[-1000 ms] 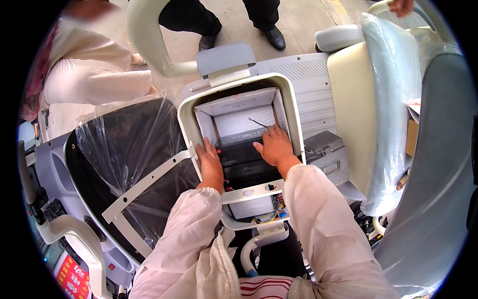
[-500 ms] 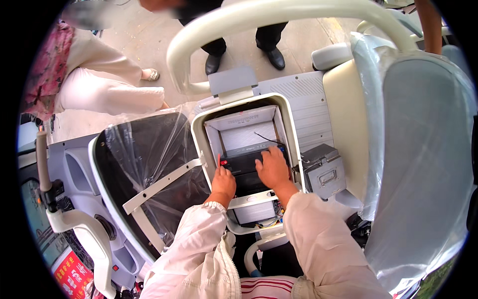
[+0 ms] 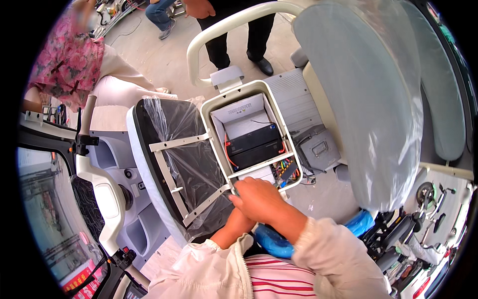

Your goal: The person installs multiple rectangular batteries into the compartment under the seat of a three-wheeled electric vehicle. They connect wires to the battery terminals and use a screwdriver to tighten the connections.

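Observation:
My right hand point(image 3: 264, 199) lies across my left hand point(image 3: 238, 222) at the near edge of the cream seat box point(image 3: 205, 117). Its fingers are curled, and whatever they hold, if anything, is hidden. Most of my left hand is covered, so its fingers do not show. Inside the box, beyond my hands, two black batteries point(image 3: 253, 138) sit side by side against a white lining point(image 3: 244, 112). Red wires point(image 3: 227, 149) run at their ends. A pale crossbar point(image 3: 261, 165) separates them from a silver finned unit point(image 3: 256, 174) and coloured wires point(image 3: 286, 172).
The plastic-wrapped seat lid point(image 3: 194, 164), with its metal frame, lies tipped left. A grey metal box point(image 3: 318, 147) and a wrapped backrest point(image 3: 363, 99) stand right. Handlebars point(image 3: 107, 199) are far left. Two people stand beyond; another person's leg point(image 3: 160, 15) shows behind.
Both my hands have left the batteries and come back toward me, my right crossing over my left. The view has shifted, showing more parked vehicles at right.

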Motion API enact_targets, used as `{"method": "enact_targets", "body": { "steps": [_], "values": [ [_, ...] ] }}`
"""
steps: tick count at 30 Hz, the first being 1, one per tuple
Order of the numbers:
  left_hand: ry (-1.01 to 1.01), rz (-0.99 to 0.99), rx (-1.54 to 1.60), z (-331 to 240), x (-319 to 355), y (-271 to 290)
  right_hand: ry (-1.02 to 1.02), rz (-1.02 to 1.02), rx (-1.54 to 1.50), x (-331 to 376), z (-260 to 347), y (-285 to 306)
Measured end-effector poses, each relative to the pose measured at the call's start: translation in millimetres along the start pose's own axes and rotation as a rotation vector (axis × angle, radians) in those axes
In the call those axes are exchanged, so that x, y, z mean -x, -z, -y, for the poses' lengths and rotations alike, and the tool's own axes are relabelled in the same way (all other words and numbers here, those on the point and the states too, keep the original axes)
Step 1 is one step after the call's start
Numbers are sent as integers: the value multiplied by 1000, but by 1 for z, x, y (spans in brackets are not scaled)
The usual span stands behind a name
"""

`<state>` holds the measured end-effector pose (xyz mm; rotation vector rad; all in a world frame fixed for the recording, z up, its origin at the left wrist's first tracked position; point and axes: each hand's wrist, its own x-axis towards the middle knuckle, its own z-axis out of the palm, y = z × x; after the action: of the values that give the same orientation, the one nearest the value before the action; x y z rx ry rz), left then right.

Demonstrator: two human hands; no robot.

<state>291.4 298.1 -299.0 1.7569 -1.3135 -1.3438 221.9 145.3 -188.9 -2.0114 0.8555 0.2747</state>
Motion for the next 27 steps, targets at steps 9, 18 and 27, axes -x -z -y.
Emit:
{"method": "enact_targets", "body": {
  "steps": [9,18,27],
  "values": [
    [-383,340,-248,-118,70,-49,-359,-985,184,268,-16,-61],
    [-644,-13,-310,-88,70,-92,-947,-1216,-390,389,-68,-280],
    [-631,-103,-362,-79,79,-103,-946,-1035,-715,369,-69,-440]
  ]
}}
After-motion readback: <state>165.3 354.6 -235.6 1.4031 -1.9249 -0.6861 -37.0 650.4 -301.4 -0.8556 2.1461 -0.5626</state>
